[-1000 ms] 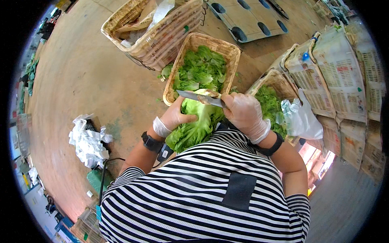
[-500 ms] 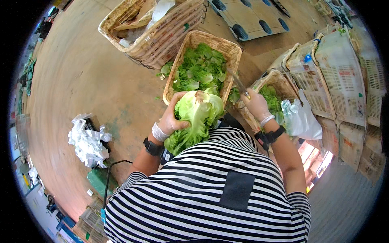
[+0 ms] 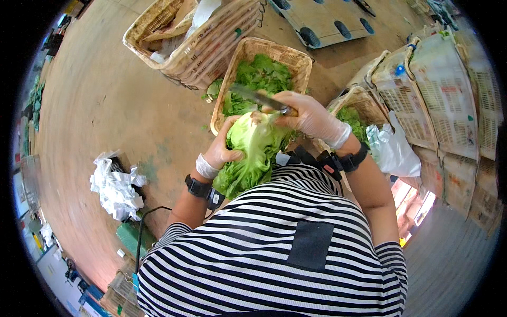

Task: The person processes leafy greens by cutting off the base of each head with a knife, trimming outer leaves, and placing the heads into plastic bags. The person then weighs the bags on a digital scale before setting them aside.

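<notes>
A head of lettuce (image 3: 247,142), pale green with its brownish cut stem end up, is held close to my body by my gloved left hand (image 3: 217,150), fingers wrapped round its left side. My gloved right hand (image 3: 309,117) is closed on the handle of a knife (image 3: 261,99), its blade blurred and pointing left just above the stem end. Whether the blade touches the stem I cannot tell. Beyond both hands stands a cream plastic basket (image 3: 300,61) with loose green lettuce leaves (image 3: 264,74) in it.
At the far left rises a stack of crates (image 3: 198,58). To the right are a second basket (image 3: 364,95) with greens, a white plastic bag (image 3: 396,153) and a row of upright crates (image 3: 438,95). Crumpled white plastic (image 3: 113,185) lies on the left; a pallet (image 3: 322,24) sits farther off.
My right hand has swung left with the knife, from beside the basket to over the lettuce's stem end. My left hand keeps its hold on the lettuce, almost still.
</notes>
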Demonstrator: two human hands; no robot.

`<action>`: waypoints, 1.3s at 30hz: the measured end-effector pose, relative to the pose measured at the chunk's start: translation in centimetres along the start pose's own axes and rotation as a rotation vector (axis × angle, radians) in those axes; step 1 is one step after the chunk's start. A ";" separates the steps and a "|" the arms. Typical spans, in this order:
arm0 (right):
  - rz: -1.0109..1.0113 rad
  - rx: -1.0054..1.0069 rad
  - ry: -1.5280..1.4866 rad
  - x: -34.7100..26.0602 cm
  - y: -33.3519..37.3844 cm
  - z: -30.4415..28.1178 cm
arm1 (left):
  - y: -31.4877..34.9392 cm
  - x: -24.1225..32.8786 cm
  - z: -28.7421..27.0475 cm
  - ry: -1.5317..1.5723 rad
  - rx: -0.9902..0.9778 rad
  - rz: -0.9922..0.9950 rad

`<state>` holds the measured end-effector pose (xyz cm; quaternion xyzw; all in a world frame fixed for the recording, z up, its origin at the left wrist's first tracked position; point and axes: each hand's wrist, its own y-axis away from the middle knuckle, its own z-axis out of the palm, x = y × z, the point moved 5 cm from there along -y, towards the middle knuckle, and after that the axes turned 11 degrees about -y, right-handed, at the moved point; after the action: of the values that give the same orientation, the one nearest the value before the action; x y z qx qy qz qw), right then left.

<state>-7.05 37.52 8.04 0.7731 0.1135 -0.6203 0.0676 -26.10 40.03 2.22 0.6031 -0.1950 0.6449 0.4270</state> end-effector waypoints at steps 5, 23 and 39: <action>0.141 0.025 0.006 -2.5 -0.3 0.0 | 0.2 0.7 0.7 -0.136 -0.053 0.006; -0.132 0.266 0.960 -6.9 5.6 3.0 | 1.6 2.5 0.2 -0.416 0.030 0.181; 0.724 0.247 0.999 5.1 9.5 -1.2 | 3.2 2.0 0.3 -0.197 0.117 0.171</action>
<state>-2.38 29.09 2.97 0.9612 -0.2101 -0.1306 0.1221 -28.30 38.63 4.98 0.6685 -0.2487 0.6269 0.3136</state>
